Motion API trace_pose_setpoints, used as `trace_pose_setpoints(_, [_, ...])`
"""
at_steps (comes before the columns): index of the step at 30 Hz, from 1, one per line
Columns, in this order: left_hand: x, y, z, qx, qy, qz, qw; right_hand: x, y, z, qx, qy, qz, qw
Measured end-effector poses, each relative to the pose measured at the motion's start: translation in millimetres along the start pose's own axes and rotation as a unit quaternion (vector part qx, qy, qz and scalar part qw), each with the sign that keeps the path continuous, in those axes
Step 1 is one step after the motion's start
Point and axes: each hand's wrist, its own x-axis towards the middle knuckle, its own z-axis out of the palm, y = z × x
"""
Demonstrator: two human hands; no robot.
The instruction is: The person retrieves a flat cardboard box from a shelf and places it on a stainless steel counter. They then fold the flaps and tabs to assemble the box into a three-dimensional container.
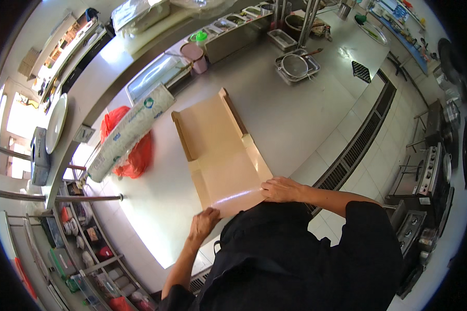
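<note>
A brown cardboard box [224, 155], spread open with its long side walls folded up, lies on the steel worktable [275, 124]. Its near flap reaches the table's front edge, close to my body, and a bright streak of light crosses it. My left hand [205, 223] grips the flap's near left corner, fingers curled over the edge. At the near right corner my right hand [281, 189] pinches the cardboard, thumb and fingers pressed together. Left of the box, a long roll in printed clear plastic [132, 129] leans across a red plastic bag [135, 153].
Beyond the box stand a pink container [194, 58], a green-capped bottle [199, 37] and a row of steel pans [236, 19]. A strainer [294, 66] rests on a metal tray at the far right. Shelves [96, 249] stand lower left; a stove [425, 168] is right.
</note>
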Motion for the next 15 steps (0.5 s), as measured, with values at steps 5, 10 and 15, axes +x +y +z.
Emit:
trace_pose_setpoints(5, [27.3, 0.8, -7.2, -0.112, -0.060, -0.061, 0.990, 9.0, -14.0, 22.3, -0.037, 0.076, 0.011, 0.996])
trace_pose_setpoints(10, [32.4, 24.4, -6.8, -0.039, -0.072, -0.059, 0.995, 22.4, 0.0, 25.1, 0.088, 0.018, 0.062, 0.994])
trace_pose_setpoints(15, [40.3, 39.3, 19.6, -0.041, -0.003, -0.056, 0.998, 19.4, 24.3, 44.7, 0.226, -0.032, 0.100, 0.968])
